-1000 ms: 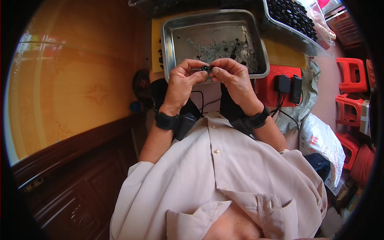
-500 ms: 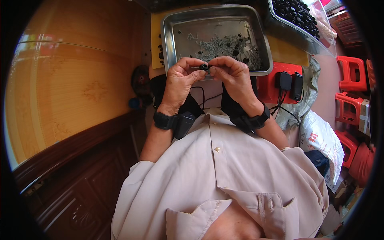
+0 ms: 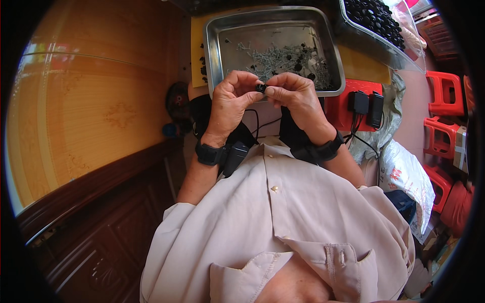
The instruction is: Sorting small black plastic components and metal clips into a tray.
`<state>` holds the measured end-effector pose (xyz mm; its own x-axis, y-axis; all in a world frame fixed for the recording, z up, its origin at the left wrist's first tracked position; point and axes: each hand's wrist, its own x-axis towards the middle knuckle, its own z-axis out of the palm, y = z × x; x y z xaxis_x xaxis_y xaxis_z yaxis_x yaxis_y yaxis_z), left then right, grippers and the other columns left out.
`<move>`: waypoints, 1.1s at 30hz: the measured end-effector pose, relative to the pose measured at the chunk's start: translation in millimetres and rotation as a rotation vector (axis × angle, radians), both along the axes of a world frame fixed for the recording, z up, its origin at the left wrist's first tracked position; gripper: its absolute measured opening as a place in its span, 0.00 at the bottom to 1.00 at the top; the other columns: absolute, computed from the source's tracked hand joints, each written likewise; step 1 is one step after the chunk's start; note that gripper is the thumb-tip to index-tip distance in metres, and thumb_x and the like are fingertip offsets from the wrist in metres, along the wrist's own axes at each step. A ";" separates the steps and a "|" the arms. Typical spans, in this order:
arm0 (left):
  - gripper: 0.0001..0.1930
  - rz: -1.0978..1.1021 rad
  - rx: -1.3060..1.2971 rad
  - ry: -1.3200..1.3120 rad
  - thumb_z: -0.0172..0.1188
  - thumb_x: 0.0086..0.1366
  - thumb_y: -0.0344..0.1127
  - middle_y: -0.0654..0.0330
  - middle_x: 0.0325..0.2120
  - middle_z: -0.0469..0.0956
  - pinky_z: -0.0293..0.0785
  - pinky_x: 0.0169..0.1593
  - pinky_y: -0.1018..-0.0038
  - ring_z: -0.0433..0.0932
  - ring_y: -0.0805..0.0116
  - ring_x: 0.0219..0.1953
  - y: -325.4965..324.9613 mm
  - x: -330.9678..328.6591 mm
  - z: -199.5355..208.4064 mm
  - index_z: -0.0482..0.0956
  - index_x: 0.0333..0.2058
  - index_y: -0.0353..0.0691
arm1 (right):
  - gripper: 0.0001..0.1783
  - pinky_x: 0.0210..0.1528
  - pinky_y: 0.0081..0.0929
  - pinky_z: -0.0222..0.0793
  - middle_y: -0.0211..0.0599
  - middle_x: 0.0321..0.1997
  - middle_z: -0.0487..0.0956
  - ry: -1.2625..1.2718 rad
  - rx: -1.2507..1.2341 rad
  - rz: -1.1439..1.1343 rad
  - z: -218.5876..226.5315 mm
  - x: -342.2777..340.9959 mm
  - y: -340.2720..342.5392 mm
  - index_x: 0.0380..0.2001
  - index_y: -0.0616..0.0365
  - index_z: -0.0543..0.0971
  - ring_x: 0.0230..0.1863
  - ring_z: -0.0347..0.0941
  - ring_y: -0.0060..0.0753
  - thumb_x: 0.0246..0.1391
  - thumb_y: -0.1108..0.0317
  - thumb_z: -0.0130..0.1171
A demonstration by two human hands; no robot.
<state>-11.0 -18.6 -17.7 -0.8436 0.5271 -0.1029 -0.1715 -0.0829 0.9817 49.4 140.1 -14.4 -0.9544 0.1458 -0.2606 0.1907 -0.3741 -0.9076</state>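
Both my hands meet over the near rim of a metal tray (image 3: pixel 212 55). Between the fingertips of my left hand (image 3: pixel 232 98) is a small round black part (image 3: pixel 260 88), pinched between thumb and forefinger. My right hand (image 3: pixel 295 98) presses its thumb and forefinger against the same part from the right; its fingertips hide whether a second piece is in them. In the tray lie a heap of silvery screws (image 3: pixel 275 59) and several small black round pieces (image 3: pixel 298 66).
A clear bin of black round pieces (image 3: pixel 371 20) stands at the far right. Black devices with cables (image 3: pixel 358 102) rest on a red stool (image 3: pixel 336 108). More red stools (image 3: pixel 444 93) and a white sack (image 3: pixel 404 171) are to the right. A wooden panel (image 3: pixel 101 111) rises on the left.
The black part has turned between my fingertips and shifted slightly right. My right thumb and forefinger have closed in on it.
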 end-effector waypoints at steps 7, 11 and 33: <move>0.18 0.011 0.020 -0.007 0.61 0.51 0.17 0.63 0.33 0.75 0.74 0.42 0.81 0.75 0.77 0.36 5.3 1.3 2.4 0.71 0.40 0.37 | 0.06 0.28 0.14 0.68 0.32 0.29 0.76 -0.113 -0.405 0.060 -6.7 0.9 8.7 0.33 0.63 0.76 0.27 0.72 0.20 0.49 0.77 0.58; 0.18 0.008 0.045 -0.015 0.61 0.51 0.17 0.62 0.34 0.75 0.74 0.42 0.81 0.75 0.77 0.36 6.3 1.9 6.2 0.71 0.40 0.37 | 0.06 0.28 0.14 0.69 0.32 0.29 0.76 -0.145 -0.479 0.073 -6.3 0.8 11.0 0.33 0.63 0.75 0.28 0.73 0.20 0.50 0.78 0.58; 0.18 0.047 -0.173 0.285 0.62 0.46 0.17 0.61 0.30 0.78 0.76 0.38 0.79 0.78 0.74 0.32 18.7 4.9 15.4 0.73 0.37 0.38 | 0.05 0.35 0.17 0.70 0.32 0.30 0.75 -0.079 -0.455 0.109 -3.6 1.1 23.5 0.32 0.63 0.75 0.30 0.72 0.22 0.49 0.77 0.59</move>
<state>-6.1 0.1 -2.4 -0.8742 0.4823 0.0563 0.1121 0.0877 0.9898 50.4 163.7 -18.1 -0.9323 -0.1003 -0.3474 0.3132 -0.7043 -0.6371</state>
